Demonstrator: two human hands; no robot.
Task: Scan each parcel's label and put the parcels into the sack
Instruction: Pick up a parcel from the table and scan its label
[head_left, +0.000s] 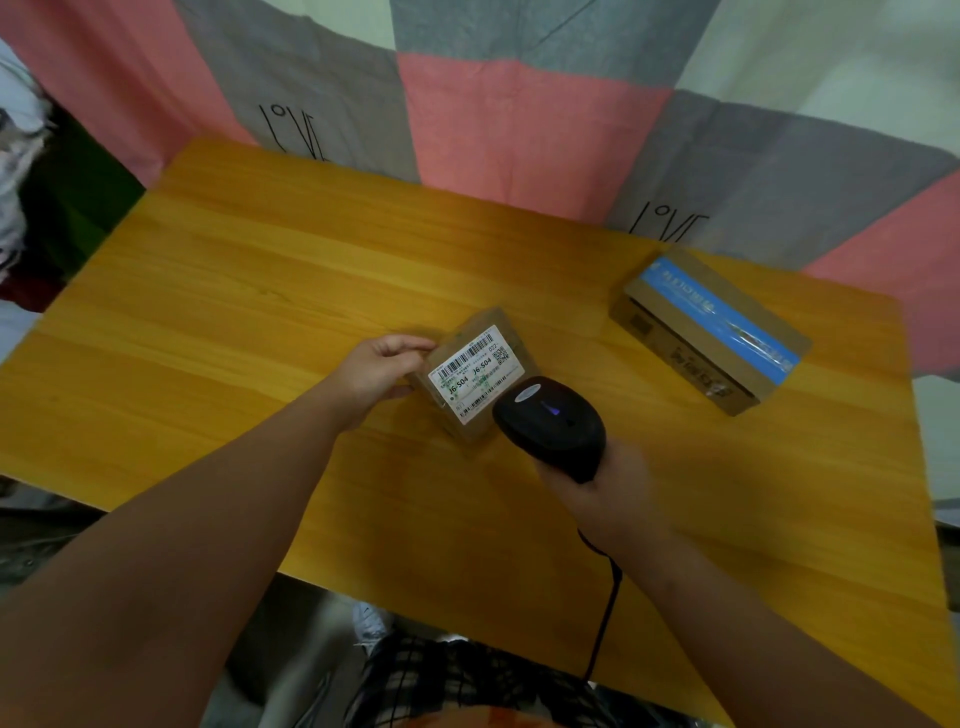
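Scanning stage: left hand (382, 370) gripped the small parcel (480, 431); right hand (605, 493) grasped the scanner (550, 423), aimed at its label (474, 370); second parcel (709, 330) lay far right; no sack visible.

We see a smooth wood-grain table (260, 291), matt cardboard parcels (470, 332), a paper label (475, 371), and a black plastic scanner (550, 426).

Person is wearing a checked garment (441, 680), dark with pale crossing lines, showing at the lower edge of view. An orange-red patch (467, 721) is peeking out just below it; what it belongs to is unclear. Left forearm (208, 519) and right forearm (753, 623) are showing bare up to the frame edge.
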